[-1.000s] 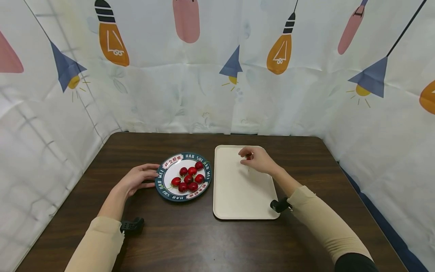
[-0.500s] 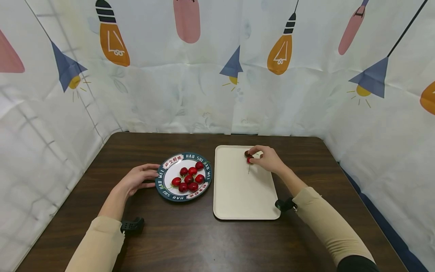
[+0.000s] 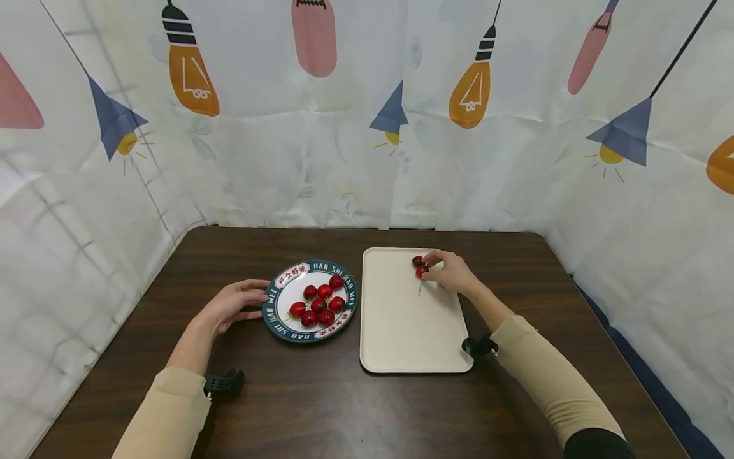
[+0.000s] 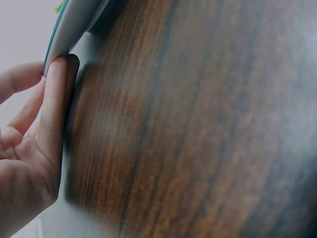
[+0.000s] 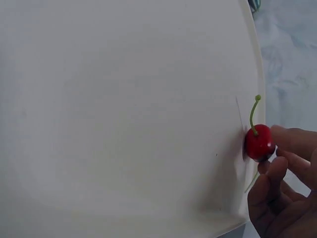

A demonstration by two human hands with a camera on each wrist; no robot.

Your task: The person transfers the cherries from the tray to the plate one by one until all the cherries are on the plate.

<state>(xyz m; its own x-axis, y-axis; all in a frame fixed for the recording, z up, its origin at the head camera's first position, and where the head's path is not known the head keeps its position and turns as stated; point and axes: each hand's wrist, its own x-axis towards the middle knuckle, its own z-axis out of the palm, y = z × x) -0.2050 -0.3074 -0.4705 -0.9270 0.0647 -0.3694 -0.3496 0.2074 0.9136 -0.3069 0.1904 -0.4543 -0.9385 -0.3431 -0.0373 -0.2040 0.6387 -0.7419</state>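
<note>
My right hand (image 3: 451, 273) is over the far right part of a cream tray (image 3: 401, 331), its thumb and forefinger pinching a red cherry (image 3: 421, 272) low at the tray. That cherry (image 5: 259, 143) has its green stem up in the right wrist view, where the fingertips meet its side. A darker cherry (image 3: 418, 261) lies just beyond it on the tray. On the left, a blue-rimmed white plate (image 3: 287, 331) bears several red cherries (image 3: 318, 305). The fingers of my left hand (image 3: 236, 303) touch the plate's left rim, with the thumb lower along the edge (image 4: 55, 84).
Plate and tray stand side by side on a dark wooden table (image 3: 287, 401), a narrow gap between them. A white curtain (image 3: 344, 166) printed with lamps encloses the table's back and sides. Both wrists wear black straps (image 3: 225, 381).
My right hand has shifted slightly right and brought the cherry down at the tray beside the darker one, which has come into sight. My left hand stays at the plate.
</note>
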